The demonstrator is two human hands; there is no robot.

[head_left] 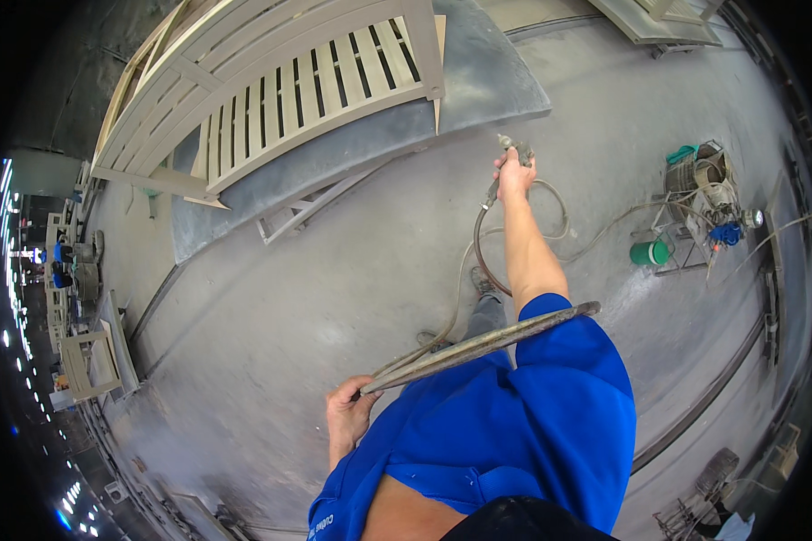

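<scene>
My right hand (pixel 514 173) is stretched out ahead and gripped around a spray gun (pixel 512 150), which points toward the slatted wooden panels (pixel 280 99) lying on a grey table (pixel 487 81). My left hand (pixel 347 410) is low by my hip, closed around a bundle of grey hoses (pixel 478 345) that crosses my blue shirt. Another length of hose (pixel 487 261) loops on the floor from the gun back past my feet.
A pump unit with a bucket and a green can (pixel 650 253) stands at the right on the grey concrete floor (pixel 334 298). More wooden frames (pixel 86 361) lean at the left. Another panel (pixel 659 22) rests at the top right. A floor rail (pixel 704 397) curves at the right.
</scene>
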